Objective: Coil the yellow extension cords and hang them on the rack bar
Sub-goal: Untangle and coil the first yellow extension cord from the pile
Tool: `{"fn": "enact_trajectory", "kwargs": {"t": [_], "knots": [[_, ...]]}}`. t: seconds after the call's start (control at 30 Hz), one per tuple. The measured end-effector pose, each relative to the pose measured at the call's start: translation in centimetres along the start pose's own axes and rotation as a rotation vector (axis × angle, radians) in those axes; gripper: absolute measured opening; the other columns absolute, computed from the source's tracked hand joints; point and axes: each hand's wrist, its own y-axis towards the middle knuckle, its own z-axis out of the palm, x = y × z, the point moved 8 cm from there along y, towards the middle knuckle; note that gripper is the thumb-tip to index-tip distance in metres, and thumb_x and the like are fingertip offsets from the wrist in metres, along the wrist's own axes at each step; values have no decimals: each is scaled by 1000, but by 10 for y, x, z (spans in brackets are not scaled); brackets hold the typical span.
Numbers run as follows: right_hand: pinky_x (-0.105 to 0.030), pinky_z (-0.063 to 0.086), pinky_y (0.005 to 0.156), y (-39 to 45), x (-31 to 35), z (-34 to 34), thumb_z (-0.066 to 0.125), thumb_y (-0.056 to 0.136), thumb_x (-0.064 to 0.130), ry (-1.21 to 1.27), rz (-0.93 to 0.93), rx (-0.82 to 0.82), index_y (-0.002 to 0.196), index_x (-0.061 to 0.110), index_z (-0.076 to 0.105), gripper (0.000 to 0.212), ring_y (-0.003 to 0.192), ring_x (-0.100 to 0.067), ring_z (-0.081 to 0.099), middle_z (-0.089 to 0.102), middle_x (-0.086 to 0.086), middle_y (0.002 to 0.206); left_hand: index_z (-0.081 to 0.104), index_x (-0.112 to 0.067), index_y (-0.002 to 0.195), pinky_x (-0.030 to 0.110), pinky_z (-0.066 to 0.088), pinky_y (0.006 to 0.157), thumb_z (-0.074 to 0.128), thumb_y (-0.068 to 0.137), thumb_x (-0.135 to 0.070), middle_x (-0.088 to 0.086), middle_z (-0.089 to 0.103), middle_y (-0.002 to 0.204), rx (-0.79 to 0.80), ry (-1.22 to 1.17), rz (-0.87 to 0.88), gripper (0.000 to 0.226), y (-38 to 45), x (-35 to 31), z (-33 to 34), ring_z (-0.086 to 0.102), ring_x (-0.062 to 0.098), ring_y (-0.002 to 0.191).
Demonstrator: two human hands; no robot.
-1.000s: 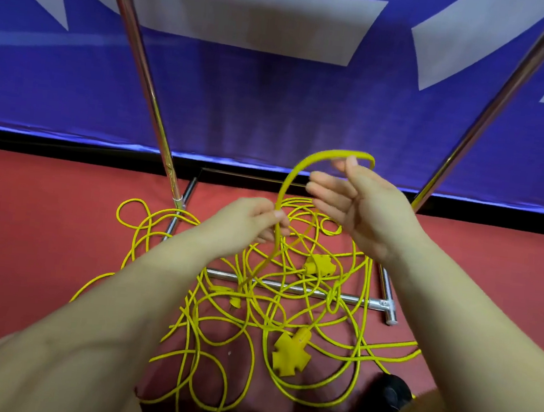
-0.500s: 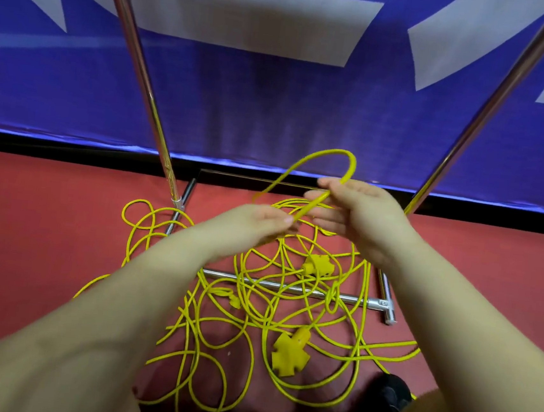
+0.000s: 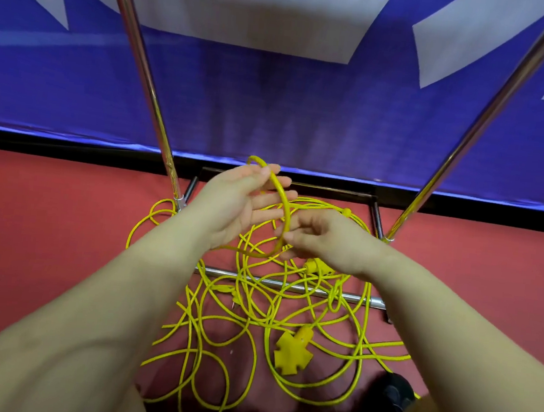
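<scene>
From the head view, your left hand (image 3: 231,205) is raised palm-up with its fingers nearly straight and spread, and a curved loop of yellow extension cord (image 3: 281,195) lies across those fingers; the thumb seems to rest near the cord's top, though how firmly you cannot tell. Your right hand (image 3: 324,237) sits just beside it, lower and to the right, its grip closed in a pinch on the lower part of that same loop, thumb and forefinger curled round the cord.

Below both hands, the rest of the yellow extension cords (image 3: 243,319) lie in a loose tangle on the red floor (image 3: 45,234), draped over the rack's low chrome crossbar (image 3: 364,299). A yellow multi-outlet socket head (image 3: 293,352) lies on the floor near the tangle's right side, and a second yellow connector (image 3: 319,267) shows just under your right wrist.

Two chrome uprights (image 3: 144,70) rise on either side, in front of a blue banner (image 3: 273,106) with white shapes. A dark shoe (image 3: 388,396) shows at the lower right
</scene>
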Motion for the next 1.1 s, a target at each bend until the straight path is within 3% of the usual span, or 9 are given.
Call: {"fn": "enact_trajectory", "kwargs": {"t": [0.13,0.27,0.43,0.57,0.67,0.73,0.87,0.97,1.1], "knots": [[-21,52,68,-2,11,-28,46,96,8,277,-31,-193,83,13,57,18,61,-5,66,63,-3,76,55,-21,116,32,45,95,36,100,-28,4,66,114,93,452,-59,26,4,17,-4,61,18,108],[-22,57,56,-8,5,-52,46,97,14,648,24,-362,88,16,60,17,60,-11,69,63,-3,80,60,-21,111,10,37,88,42,98,-26,-6,61,108,224,937,-50,22,-3,39,5,53,4,104],[-25,57,60,-7,-1,-60,48,96,19,844,3,-450,97,15,58,11,74,-16,72,66,-4,89,54,-18,94,20,43,66,39,99,-11,-6,63,84,124,841,68,17,1,23,9,59,11,76],[-25,50,77,-4,2,-41,61,88,18,349,-18,-252,113,20,55,26,86,-9,65,67,-1,101,53,-18,92,25,55,62,36,101,-16,0,64,83,62,327,2,19,-2,11,12,69,10,65],[-11,44,73,-2,-1,-5,66,84,13,-77,-27,25,101,20,63,18,74,7,58,65,4,92,52,-12,93,29,58,58,37,100,-14,5,65,85,4,3,25,16,-1,-2,6,71,16,67],[-9,45,72,0,0,-6,63,87,12,-159,-55,-14,93,16,65,7,68,7,58,65,5,83,53,-11,97,30,59,64,38,100,-15,7,66,91,-5,-28,24,16,1,-2,1,71,17,74],[-19,50,70,-1,5,-36,54,93,15,94,-49,-235,89,9,62,11,70,-9,63,67,-7,85,55,-16,117,30,45,94,39,100,-25,5,65,114,76,489,-33,25,3,16,1,61,17,107],[-20,54,64,-9,8,-58,47,96,17,497,-23,-363,86,16,59,16,61,-10,68,67,-1,78,59,-16,119,23,40,89,45,97,-33,3,63,118,208,1157,-38,31,-1,37,1,56,15,110],[-29,57,76,-15,3,-77,45,98,24,789,-26,-512,91,17,58,16,76,-16,71,71,2,77,61,-13,97,26,43,72,39,100,-21,6,69,102,192,935,-121,24,-2,44,5,62,12,84]]}}
